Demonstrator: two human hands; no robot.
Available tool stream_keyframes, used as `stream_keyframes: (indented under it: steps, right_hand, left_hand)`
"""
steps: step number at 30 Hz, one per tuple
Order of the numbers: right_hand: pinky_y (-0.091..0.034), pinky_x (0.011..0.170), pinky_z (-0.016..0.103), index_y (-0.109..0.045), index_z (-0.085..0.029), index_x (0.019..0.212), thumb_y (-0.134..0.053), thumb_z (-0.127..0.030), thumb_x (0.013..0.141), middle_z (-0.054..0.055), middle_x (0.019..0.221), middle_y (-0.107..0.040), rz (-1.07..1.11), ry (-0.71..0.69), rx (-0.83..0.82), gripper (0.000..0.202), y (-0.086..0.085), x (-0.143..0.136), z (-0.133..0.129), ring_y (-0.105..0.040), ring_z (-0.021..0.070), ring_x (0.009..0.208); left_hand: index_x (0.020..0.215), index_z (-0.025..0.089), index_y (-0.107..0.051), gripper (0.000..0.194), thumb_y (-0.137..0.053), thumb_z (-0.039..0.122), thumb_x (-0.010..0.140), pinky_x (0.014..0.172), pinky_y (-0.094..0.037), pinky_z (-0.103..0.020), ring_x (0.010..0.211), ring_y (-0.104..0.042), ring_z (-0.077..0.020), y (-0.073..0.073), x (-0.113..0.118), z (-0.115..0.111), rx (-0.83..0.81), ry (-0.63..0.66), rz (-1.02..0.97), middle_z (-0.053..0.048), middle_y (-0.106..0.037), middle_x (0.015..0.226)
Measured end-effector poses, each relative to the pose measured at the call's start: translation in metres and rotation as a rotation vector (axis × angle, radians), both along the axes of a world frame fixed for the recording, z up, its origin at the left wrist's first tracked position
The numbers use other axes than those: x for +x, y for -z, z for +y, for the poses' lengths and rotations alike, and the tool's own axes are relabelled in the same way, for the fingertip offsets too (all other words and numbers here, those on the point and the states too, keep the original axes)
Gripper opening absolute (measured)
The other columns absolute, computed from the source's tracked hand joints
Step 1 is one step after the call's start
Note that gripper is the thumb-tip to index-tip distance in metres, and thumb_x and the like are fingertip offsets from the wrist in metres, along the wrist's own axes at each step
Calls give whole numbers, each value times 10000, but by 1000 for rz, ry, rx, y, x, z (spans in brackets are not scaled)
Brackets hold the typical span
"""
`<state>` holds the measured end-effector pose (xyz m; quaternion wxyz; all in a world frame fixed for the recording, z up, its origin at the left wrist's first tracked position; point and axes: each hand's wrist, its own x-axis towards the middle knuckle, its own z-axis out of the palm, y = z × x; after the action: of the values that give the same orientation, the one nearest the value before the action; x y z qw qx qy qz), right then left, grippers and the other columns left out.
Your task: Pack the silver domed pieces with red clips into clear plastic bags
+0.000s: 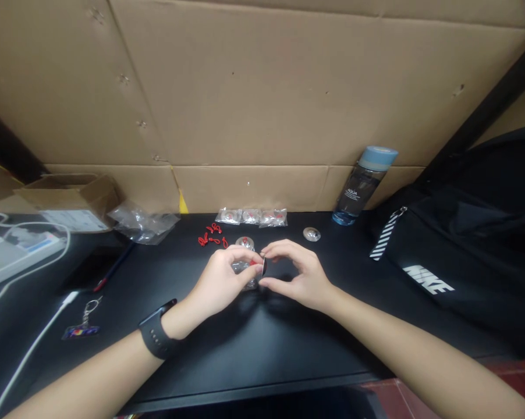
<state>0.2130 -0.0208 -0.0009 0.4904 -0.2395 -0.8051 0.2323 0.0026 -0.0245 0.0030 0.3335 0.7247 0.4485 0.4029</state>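
Observation:
Over the middle of the black table, a small thin disc (263, 267) is held nearly edge-on, one face dark. My left hand (221, 279), with a black watch on its wrist, pinches it between thumb and fingers; a bit of red shows at those fingertips. My right hand (304, 276) grips the disc's edge from the other side, thumb below and index finger above. Partly hidden behind my left fingers is clear plastic wrapping (248, 284). Just beyond lies a round shiny piece (245, 242) with red on it. Several red cord loops (213, 235) lie to its left.
Shiny discs in clear packets (250, 217) line the back; a loose silver disc (312, 234) lies right of them. A water bottle (356, 189) and black bag (424, 256) stand right. Left are a cardboard box (77, 195), plastic bag (142, 224), power strip (18, 256), phone (96, 267) and keychain (81, 331).

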Motion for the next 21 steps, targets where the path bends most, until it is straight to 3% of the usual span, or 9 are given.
stream_keyframes:
  steps: [12, 21]
  right_hand:
    - [-607, 871, 365, -673, -211, 1078, -860, -247, 773, 99, 1152, -712, 47, 12, -114, 360, 5, 0, 0, -695, 227, 1046]
    - [-606, 870, 351, -673, -216, 1063, -841, -196, 766, 92, 1170, -739, -2, 11, -27, 342, -2, 0, -1, -710, 224, 1053]
  left_hand:
    - [873, 244, -784, 86, -718, 298, 863, 927, -478, -350, 975, -685, -222, 11, -1, 1, 18, -12, 17, -20, -760, 981]
    - [893, 236, -778, 96, -690, 268, 868, 913, -479, -353, 959, -679, -222, 10, 0, -1, 10, -17, 14, -25, -750, 994]
